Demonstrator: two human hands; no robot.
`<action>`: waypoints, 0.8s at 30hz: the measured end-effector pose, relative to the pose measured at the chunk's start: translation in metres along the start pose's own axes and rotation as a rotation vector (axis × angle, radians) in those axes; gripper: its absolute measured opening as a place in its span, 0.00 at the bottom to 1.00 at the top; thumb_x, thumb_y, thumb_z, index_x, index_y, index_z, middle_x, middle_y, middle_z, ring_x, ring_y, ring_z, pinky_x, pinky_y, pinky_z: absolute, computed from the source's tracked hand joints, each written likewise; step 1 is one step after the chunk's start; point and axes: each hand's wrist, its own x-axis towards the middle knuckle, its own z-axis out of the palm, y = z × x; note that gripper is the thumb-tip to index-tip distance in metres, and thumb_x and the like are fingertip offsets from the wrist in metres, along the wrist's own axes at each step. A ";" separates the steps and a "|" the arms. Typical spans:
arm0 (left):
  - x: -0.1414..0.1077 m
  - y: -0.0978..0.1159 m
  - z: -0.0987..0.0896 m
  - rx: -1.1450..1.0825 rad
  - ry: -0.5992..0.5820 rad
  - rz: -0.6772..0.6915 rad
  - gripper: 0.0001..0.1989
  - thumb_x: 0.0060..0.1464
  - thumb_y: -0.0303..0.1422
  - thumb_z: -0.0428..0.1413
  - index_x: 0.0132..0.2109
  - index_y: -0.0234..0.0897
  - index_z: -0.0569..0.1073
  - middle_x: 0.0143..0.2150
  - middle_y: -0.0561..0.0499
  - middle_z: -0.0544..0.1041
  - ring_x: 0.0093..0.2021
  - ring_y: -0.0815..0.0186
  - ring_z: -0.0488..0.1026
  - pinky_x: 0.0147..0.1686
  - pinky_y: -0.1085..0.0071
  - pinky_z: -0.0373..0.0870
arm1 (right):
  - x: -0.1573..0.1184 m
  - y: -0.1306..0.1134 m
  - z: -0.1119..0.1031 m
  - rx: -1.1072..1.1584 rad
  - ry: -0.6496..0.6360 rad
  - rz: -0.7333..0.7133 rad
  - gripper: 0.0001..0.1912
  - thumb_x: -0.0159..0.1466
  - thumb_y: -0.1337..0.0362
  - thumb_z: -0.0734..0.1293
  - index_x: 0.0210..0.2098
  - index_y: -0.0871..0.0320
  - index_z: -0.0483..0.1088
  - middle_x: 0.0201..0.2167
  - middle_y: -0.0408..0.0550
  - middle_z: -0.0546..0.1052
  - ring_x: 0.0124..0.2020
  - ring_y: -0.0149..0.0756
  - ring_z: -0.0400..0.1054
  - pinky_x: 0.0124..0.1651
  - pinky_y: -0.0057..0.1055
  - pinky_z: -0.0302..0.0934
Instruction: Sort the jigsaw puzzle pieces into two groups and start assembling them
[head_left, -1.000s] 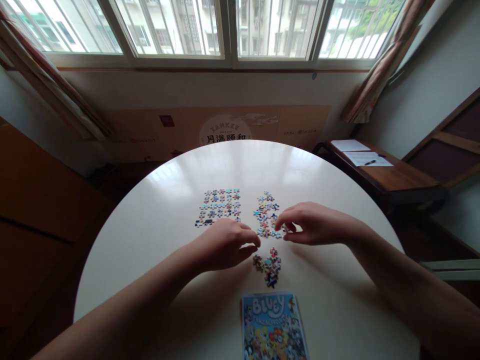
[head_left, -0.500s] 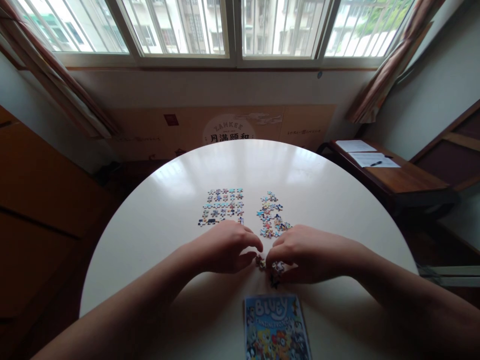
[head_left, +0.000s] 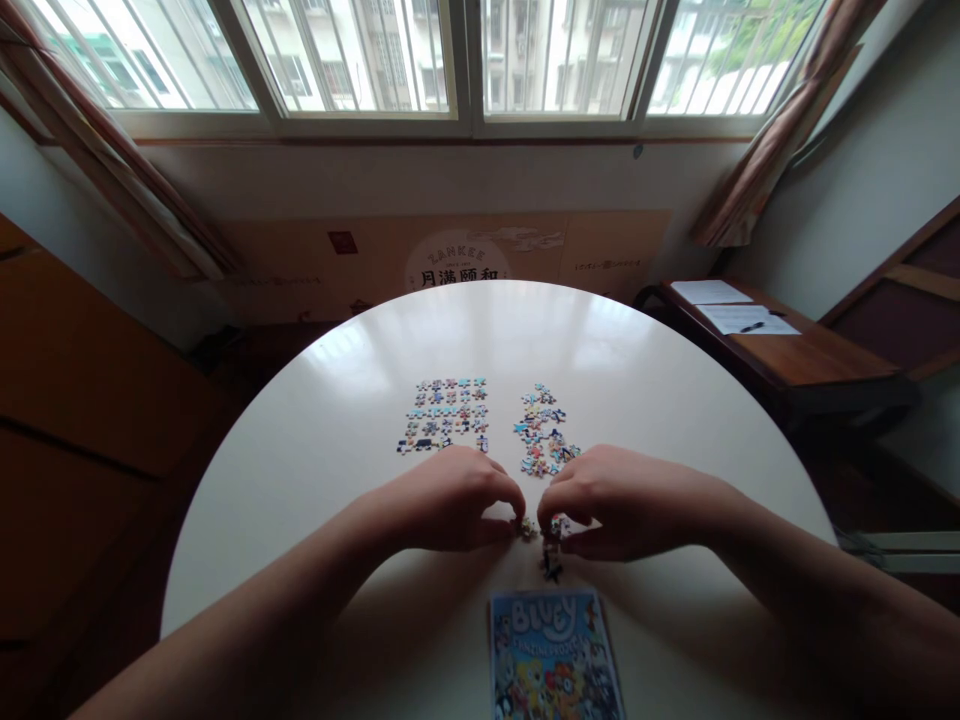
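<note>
My left hand (head_left: 461, 498) is closed in a pinch, thumb and forefinger on the edge of a small jigsaw puzzle piece (head_left: 528, 528) low over the table. Facing it, my right hand (head_left: 611, 500) has its fingers closed around another puzzle piece (head_left: 557, 527), partly hidden by them. Just below these fingers lies a dark puzzle piece (head_left: 552, 567). Beyond my left hand, puzzle pieces (head_left: 448, 411) lie in rows, the nearest row partly covered by the hand. A looser cluster of pieces (head_left: 536, 430) spreads out beyond my right hand.
All this lies on a round white table (head_left: 300, 480). A blue picture card marked "Bluey" (head_left: 555, 655) lies at the near side. To the right stands a wooden side table (head_left: 832, 345) with papers (head_left: 746, 320) and a pen. A barred window (head_left: 367, 60) is behind.
My left thumb and forefinger have come together on a puzzle piece. My right fingers have shifted slightly, baring more of the dark piece below them.
</note>
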 end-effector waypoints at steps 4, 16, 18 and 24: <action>0.000 0.001 -0.001 0.000 -0.029 -0.008 0.10 0.54 0.28 0.60 0.42 0.44 0.82 0.36 0.54 0.83 0.34 0.68 0.78 0.34 0.72 0.69 | -0.012 0.018 -0.016 0.000 0.091 0.110 0.09 0.64 0.66 0.67 0.44 0.53 0.75 0.28 0.39 0.74 0.29 0.28 0.66 0.34 0.26 0.55; 0.002 0.001 0.005 0.060 -0.014 -0.058 0.08 0.52 0.29 0.60 0.41 0.43 0.78 0.28 0.56 0.77 0.27 0.70 0.70 0.29 0.73 0.62 | -0.019 0.029 -0.022 -0.024 0.155 0.246 0.13 0.65 0.64 0.68 0.49 0.52 0.76 0.34 0.44 0.79 0.32 0.32 0.69 0.36 0.28 0.56; 0.000 -0.001 0.001 0.099 0.043 -0.062 0.09 0.53 0.29 0.58 0.42 0.42 0.76 0.28 0.56 0.76 0.27 0.70 0.69 0.29 0.72 0.62 | -0.018 0.026 -0.022 -0.018 0.158 0.234 0.12 0.65 0.66 0.67 0.47 0.52 0.77 0.34 0.43 0.80 0.33 0.32 0.70 0.36 0.28 0.57; 0.002 -0.009 0.002 0.192 0.159 -0.121 0.10 0.54 0.28 0.55 0.43 0.41 0.76 0.27 0.56 0.75 0.26 0.69 0.69 0.29 0.72 0.61 | -0.019 0.022 -0.024 0.000 0.148 0.197 0.09 0.65 0.68 0.66 0.42 0.54 0.77 0.33 0.43 0.79 0.32 0.31 0.69 0.36 0.27 0.57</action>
